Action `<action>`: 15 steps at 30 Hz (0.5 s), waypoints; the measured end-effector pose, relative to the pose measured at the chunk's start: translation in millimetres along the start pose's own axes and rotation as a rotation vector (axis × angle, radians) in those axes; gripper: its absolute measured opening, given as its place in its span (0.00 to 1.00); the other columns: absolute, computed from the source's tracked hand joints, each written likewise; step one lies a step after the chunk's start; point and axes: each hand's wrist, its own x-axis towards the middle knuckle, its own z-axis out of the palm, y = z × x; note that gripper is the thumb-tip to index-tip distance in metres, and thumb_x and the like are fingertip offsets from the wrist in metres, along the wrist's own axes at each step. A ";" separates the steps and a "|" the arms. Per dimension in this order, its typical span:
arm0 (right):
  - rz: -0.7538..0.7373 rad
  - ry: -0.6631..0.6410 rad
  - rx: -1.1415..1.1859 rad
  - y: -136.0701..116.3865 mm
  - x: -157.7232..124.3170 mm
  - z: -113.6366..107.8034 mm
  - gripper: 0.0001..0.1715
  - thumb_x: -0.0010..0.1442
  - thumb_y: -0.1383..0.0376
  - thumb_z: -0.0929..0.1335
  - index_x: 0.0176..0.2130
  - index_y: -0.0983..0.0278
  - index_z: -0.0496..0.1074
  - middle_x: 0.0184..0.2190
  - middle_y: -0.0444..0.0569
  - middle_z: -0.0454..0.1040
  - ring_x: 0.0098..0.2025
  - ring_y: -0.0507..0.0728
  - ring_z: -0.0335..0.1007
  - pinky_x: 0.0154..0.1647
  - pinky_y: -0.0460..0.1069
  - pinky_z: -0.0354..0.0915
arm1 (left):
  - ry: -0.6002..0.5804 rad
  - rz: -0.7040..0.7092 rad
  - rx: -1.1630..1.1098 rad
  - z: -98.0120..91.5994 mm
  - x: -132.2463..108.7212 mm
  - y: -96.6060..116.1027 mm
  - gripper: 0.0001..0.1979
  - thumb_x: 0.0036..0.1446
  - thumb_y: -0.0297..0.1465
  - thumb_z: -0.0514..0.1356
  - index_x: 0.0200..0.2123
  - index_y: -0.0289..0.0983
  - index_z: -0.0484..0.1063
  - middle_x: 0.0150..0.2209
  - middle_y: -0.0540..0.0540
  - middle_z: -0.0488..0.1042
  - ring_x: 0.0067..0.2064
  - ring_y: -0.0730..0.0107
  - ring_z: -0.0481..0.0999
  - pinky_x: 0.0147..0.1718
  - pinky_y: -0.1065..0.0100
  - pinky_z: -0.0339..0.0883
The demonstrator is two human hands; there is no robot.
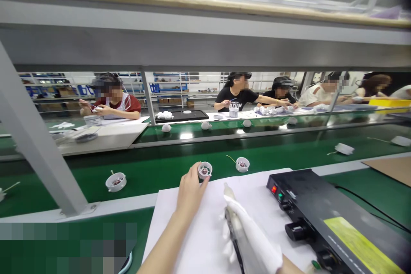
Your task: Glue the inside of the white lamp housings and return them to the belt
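Observation:
My bare left hand [190,186] reaches to the near edge of the green conveyor. Its fingers and thumb grip a small round white housing [204,171], open at the top with wires inside. My right hand [252,233], in a white glove, is closed around a translucent dispensing syringe [228,190] with a black tube [235,244] running back along it. The syringe points away from me over the white paper [189,239], right of the left hand and apart from the housing. The glove hides part of the syringe.
A black control box [308,199] with knobs stands at the right. More white housings [242,164] lie on the green conveyor [144,162]. A grey post [41,137] rises at left; a shelf [205,47] crosses overhead. Several co-workers [239,94] sit opposite.

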 end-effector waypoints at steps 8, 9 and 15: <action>-0.013 -0.008 -0.020 1.8 3.7 -0.5 0.19 0.67 0.54 0.64 0.44 0.68 0.70 0.33 0.47 0.72 0.27 0.50 0.68 0.25 0.46 0.69 | 0.090 -0.026 0.184 16.3 2.6 -16.4 0.26 0.59 0.24 0.53 0.61 0.32 0.54 0.65 0.31 0.55 0.66 0.48 0.54 0.61 0.45 0.52; -0.012 -0.016 -0.025 1.9 3.6 -0.2 0.19 0.67 0.54 0.63 0.44 0.67 0.70 0.33 0.48 0.72 0.27 0.50 0.68 0.25 0.46 0.69 | 0.123 0.022 0.202 16.1 1.3 -15.1 0.25 0.59 0.24 0.52 0.61 0.32 0.55 0.65 0.31 0.54 0.66 0.48 0.53 0.61 0.45 0.52; -0.034 -0.047 -0.056 -1.0 -12.7 -4.0 0.24 0.67 0.49 0.61 0.45 0.64 0.71 0.31 0.48 0.73 0.26 0.51 0.69 0.22 0.46 0.69 | 0.118 0.322 0.189 7.0 -7.4 -1.0 0.22 0.61 0.23 0.50 0.59 0.37 0.58 0.64 0.36 0.56 0.65 0.53 0.57 0.59 0.46 0.57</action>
